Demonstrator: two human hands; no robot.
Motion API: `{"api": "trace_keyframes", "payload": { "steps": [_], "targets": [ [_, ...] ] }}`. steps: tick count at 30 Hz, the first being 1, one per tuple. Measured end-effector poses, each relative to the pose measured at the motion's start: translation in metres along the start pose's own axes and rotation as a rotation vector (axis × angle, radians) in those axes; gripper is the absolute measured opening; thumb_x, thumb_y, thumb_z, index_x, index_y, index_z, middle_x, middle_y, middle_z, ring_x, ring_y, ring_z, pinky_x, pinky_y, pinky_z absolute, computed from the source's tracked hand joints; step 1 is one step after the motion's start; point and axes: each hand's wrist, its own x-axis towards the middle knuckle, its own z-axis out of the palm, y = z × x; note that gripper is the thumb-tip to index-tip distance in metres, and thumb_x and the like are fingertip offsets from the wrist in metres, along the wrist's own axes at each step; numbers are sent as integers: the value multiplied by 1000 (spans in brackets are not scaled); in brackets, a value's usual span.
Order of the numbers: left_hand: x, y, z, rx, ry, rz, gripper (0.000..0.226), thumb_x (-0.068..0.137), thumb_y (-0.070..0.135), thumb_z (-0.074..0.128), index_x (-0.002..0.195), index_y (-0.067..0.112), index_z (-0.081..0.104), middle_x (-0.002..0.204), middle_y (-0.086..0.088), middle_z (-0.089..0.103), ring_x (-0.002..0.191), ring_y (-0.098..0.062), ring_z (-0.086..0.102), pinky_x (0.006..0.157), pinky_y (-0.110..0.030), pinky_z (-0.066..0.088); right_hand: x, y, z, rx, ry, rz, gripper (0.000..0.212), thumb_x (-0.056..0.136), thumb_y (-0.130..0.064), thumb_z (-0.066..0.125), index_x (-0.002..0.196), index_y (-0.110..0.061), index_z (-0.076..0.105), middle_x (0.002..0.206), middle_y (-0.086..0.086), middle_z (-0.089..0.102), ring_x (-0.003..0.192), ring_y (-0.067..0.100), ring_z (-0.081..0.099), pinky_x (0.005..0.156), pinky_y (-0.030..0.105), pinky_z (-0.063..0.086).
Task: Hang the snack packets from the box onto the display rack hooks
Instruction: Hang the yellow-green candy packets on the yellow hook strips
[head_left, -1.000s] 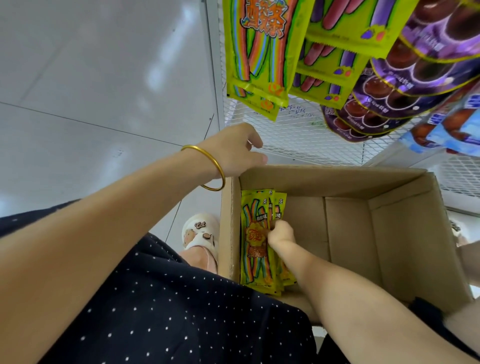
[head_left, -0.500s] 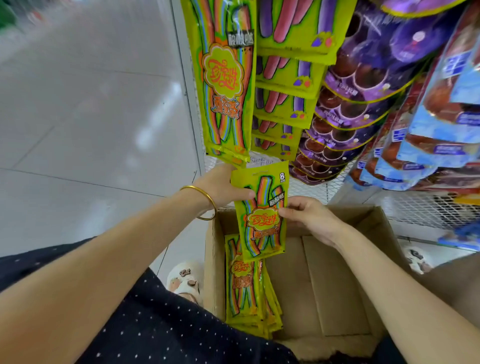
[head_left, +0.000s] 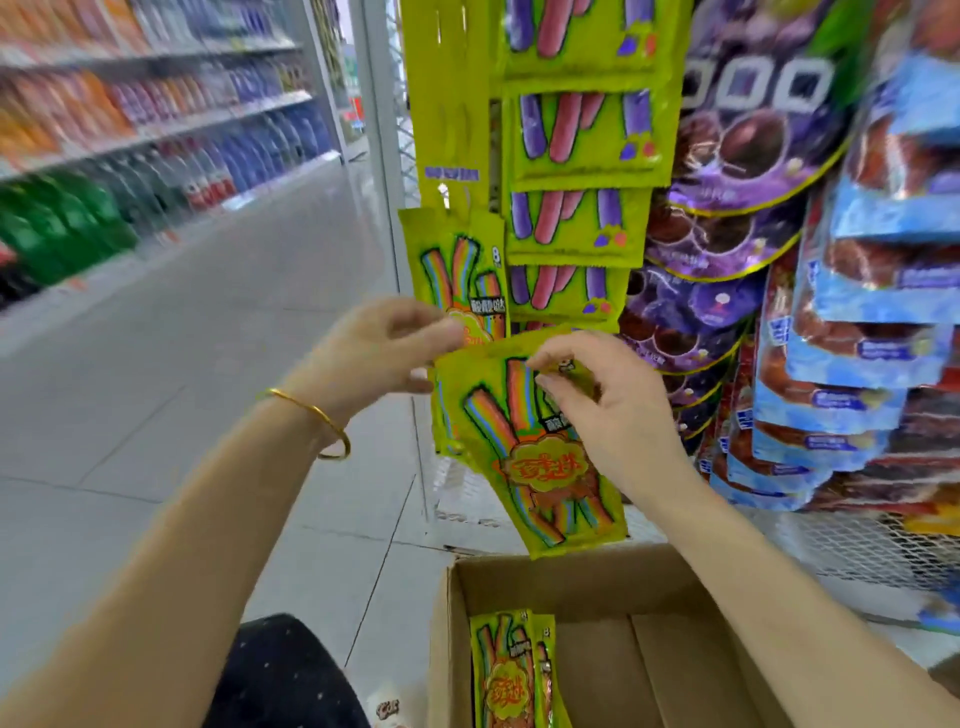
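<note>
Above box (head_left: 571, 577) | left hand (head_left: 384, 353) pinches packet (head_left: 540, 467) top-left corner | right hand (head_left: 618, 410) pinches top edge, packet tilted

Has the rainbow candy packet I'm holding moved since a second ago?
Yes. The packet went up, from inside the cardboard box to above its rim, level with the hanging packets.

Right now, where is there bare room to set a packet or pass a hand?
Free: bottom of the box right of the stack; floor left of the box. Crowded: the rack, hanging packets overlapping, held packet in front.
</note>
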Motion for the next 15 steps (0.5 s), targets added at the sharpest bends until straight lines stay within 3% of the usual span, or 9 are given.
{"api": "trace_keyframes", "payload": {
  "steps": [3,5,8,12,15],
  "targets": [
    [31,36,-21,21,383,198,14,90,26,58,99,16,56,91,-1,60,82,-9,59,77,-31,55,25,-14,-5,-13,64,-67,25,83,1,59,93,-20,66,89,-21,54,89,-15,49,81,2,32],
    [53,55,-24,63,462,264,17,90,26,58,104,16,54,96,-1,59,90,-14,58,86,-35,52,41,-23,-4,-39,96,-109,24,83,3,59,97,-14,68,88,-19,53,88,-16,47,80,1,32],
    [80,70,-24,23,481,264,28,90,29,57,111,10,54,102,-6,63,93,-18,61,84,-35,53,62,-35,1,-65,172,-169,25,82,3,58,100,-10,67,94,-8,59,92,-9,49,85,0,31],
    [94,84,-28,-116,431,246,23,90,31,57,103,12,57,79,2,59,71,-10,57,68,-21,50,86,-47,11,-75,265,-175,28,85,2,55,109,-9,65,104,2,62,103,4,51,89,1,32],
    [100,90,-34,-115,394,160,33,87,42,59,104,13,61,77,3,56,75,-14,55,83,-30,50,101,-54,18,-131,321,-154,30,89,0,52,115,-10,62,108,4,62,104,7,51,88,5,33]
  ]
}}
